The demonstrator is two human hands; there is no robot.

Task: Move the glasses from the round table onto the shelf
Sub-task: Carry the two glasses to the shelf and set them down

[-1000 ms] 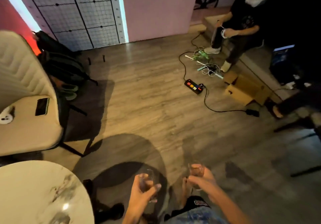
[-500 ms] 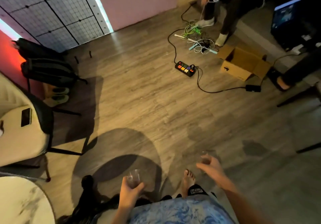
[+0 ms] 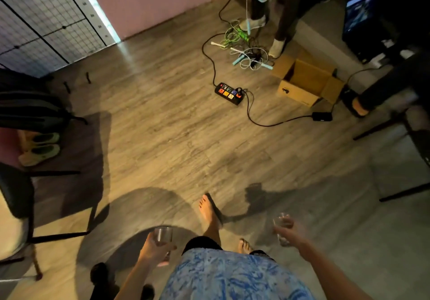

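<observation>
Spreading across most of the view is a wood floor [image 3: 162, 136], with a chair [image 3: 21, 197] at the left and an open cardboard box [image 3: 304, 83] near a power strip [image 3: 230, 92] farther off. Both hands are held well apart above the floor: the left hand [image 3: 153, 250] is wrapped around one glass [image 3: 163, 234], the right hand [image 3: 290, 231] around another glass [image 3: 280, 221], which is blurred.

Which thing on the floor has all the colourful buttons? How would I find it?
Look at the wood floor, near the open cardboard box. Just left of it lies a black power strip with a black cable plugged in. Unlike the tangled cords behind it, it has orange, yellow and blue sockets.
</observation>
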